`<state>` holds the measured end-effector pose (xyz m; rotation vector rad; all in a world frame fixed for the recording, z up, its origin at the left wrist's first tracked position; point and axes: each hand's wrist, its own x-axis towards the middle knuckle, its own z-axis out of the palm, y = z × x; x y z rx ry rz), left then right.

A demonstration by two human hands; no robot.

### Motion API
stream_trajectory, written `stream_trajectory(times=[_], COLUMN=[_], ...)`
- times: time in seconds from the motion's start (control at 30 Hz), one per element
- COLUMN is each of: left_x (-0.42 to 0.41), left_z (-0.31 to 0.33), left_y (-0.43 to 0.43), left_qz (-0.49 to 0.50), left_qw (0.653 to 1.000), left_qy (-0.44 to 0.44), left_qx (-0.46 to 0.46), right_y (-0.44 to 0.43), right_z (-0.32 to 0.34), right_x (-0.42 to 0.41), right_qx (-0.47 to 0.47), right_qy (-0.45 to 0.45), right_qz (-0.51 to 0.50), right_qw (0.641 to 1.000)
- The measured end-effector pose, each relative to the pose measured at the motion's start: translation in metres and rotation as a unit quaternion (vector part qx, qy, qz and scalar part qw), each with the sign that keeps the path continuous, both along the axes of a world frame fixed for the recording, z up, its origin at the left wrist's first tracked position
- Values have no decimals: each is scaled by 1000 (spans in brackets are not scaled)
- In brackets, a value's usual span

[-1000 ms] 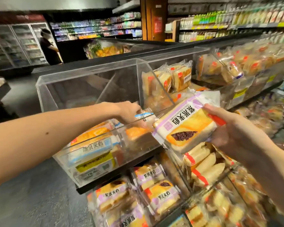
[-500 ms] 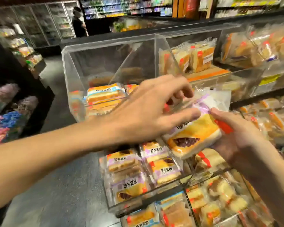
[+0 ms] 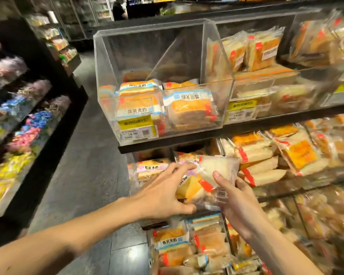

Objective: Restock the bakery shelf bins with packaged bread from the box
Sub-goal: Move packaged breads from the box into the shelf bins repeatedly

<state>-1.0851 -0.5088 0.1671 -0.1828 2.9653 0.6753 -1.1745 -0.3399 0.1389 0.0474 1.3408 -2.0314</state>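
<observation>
Across the right of the view runs the black bakery shelf, tiered, with clear acrylic bins on each level. At its upper tier's left end stands the large clear bin, its floor covered with blue-banded bread packs and the space above them bare. The neighbouring bin to its right holds upright sliced loaves in red-marked wrappers. Below the upper tier's front edge, just before the lower tier's left bin and its purple-labelled packs, both hands hold one bread pack tilted in the air. The left hand clasps its near left end, fingers spread over the top and thumb hooked beneath. The right hand grips its right side, thumb on the clear film and fingers behind. A yellow price tag sits at the large bin's front lower left corner.
</observation>
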Motion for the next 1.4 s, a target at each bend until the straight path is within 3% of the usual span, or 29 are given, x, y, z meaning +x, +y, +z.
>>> stream_trajectory(times=[0.23, 0.5, 0.67, 0.73, 0.8, 0.83, 0.87, 0.93, 0.97, 1.03, 1.1, 1.17, 1.3, 1.4], left_x=[-10, -26, -26, -23, -21, -20, -19, -17, -15, -8, -4, -1, 5, 4], left_z=[-34, -85, -87, -83, -76, -68, -59, -43, -36, -32, -37, -51, -69, -74], left_y=[-72, -93, -101, -97, -92, -85, -79, -72, -69, -62, -57, -58, -73, -77], left_qz=[0, -131, -120, -98, -6, 75, 164, 283, 305, 308, 310, 336, 363, 366], left_qw=[991, 960, 973, 982, 995, 983, 944, 801, 746, 708, 712, 713, 718, 743], left_qy=[-115, -144, -178, -153, -80, -42, -19, -42, -70, -96, -83, -59, -1, 31], left_qx=[-71, -200, -85, -48, 59, 161, 285, 525, 588, 629, 625, 613, 594, 560], right_y=[0, -2, -5, -9, -13, -16, -18, -25, -30, -40, -50, -56, -61, -75], right_z=[-13, -9, -13, -19, -26, -30, -33, -42, -48, -59, -65, -68, -67, -72], right_x=[-16, -20, -25, -28, -31, -32, -33, -32, -32, -29, -26, -26, -32, -39], right_qx=[44, 55, 84, 112, 152, 173, 193, 212, 220, 233, 218, 187, 223, 248], right_qy=[-14, 25, 106, 170, 293, 376, 458, 594, 644, 719, 754, 741, 535, 362], right_qz=[-9, 7, 30, 42, 64, 77, 89, 112, 135, 181, 207, 225, 271, 260], right_qw=[999, 998, 990, 978, 942, 907, 863, 768, 720, 629, 584, 604, 768, 860])
